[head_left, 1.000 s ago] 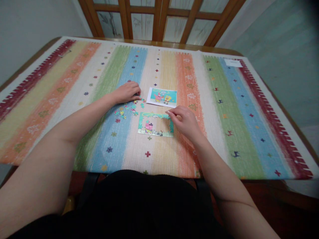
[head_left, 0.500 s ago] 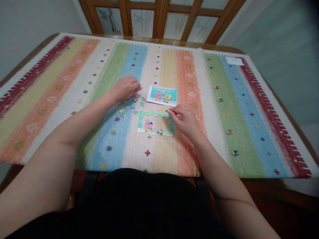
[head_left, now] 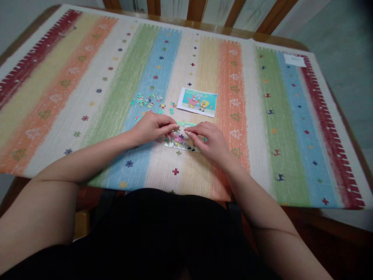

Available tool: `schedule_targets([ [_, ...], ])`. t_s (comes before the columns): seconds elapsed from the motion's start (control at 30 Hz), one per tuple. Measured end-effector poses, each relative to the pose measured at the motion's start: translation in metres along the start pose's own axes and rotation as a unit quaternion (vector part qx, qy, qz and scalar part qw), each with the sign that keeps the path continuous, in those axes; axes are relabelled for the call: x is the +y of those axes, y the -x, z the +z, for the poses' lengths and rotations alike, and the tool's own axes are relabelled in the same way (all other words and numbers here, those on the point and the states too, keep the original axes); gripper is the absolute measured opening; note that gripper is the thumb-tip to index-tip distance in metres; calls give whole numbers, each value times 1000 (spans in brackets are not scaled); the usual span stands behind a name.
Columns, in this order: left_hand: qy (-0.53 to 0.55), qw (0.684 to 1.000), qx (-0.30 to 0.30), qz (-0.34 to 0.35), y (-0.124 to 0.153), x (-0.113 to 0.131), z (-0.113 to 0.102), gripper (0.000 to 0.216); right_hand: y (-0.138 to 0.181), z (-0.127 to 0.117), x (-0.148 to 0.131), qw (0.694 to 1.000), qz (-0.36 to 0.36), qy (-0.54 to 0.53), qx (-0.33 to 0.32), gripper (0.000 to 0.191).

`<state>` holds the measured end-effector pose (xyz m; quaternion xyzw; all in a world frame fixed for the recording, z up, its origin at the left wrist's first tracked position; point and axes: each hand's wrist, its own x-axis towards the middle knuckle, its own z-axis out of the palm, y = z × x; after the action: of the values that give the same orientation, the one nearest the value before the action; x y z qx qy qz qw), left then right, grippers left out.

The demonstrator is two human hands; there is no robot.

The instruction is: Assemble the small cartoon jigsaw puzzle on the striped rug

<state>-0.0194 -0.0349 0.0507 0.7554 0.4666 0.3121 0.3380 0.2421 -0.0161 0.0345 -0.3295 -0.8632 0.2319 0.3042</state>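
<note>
Left hand (head_left: 153,128) and right hand (head_left: 208,142) meet over a small jigsaw puzzle (head_left: 178,140), which lies on the striped cloth (head_left: 256,128) about mid-width of the surface (head_left: 221,30), nearer the near edge than the far one. Both hands cover most of the puzzle; only a strip with pink and green shows between them.

Left fingers (head_left: 171,128) are drawn together, thumb against the tips, resting on the puzzle's left part. Whether a piece sits between them is too small to tell. Right fingers (head_left: 190,132) are bent, tips down on the puzzle's top edge and close to the left fingertips, nearly touching. Cannot tell if they hold anything.

Picture card (head_left: 199,102) with two cartoon figures on a teal ground lies flat just beyond the puzzle, toward the far edge, apart from both hands. Loose puzzle pieces (head_left: 148,102) are scattered on the blue stripe, left of the card and just beyond the left hand, not touching it.

White label (head_left: 295,60) sits at the cloth's far right corner, well apart from everything else. The cloth covers nearly the whole surface, with wood showing at the rim. Wooden slats (head_left: 194,9) stand beyond the far edge. Both forearms are bare, coming in from the near edge, with black clothing (head_left: 163,233) below them.
</note>
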Motion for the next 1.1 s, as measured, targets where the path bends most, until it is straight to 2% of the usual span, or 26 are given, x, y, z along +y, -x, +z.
schedule_targets([
  [0.23, 79, 996, -24, 20, 2, 0, 5, 35, 2, 7, -14, 1000, -4, 12, 6, 21],
  [0.47, 164, 986, -37, -1, 2, -3, 10, 46, 4, 10, -16, 998, -25, 48, 33, 20],
  [0.6, 191, 980, -51, -10, 2, -1, 9, 44, 5, 9, -18, 996, -20, 77, 28, 20],
  [0.87, 193, 978, -82, 3, 1, 0, 0, 34, 5, 6, -13, 997, -22, 72, 31, 21],
  [1.1, 191, 977, -94, -17, 0, -8, -3, 36, 6, 4, -10, 997, -16, 78, 21, 23],
])
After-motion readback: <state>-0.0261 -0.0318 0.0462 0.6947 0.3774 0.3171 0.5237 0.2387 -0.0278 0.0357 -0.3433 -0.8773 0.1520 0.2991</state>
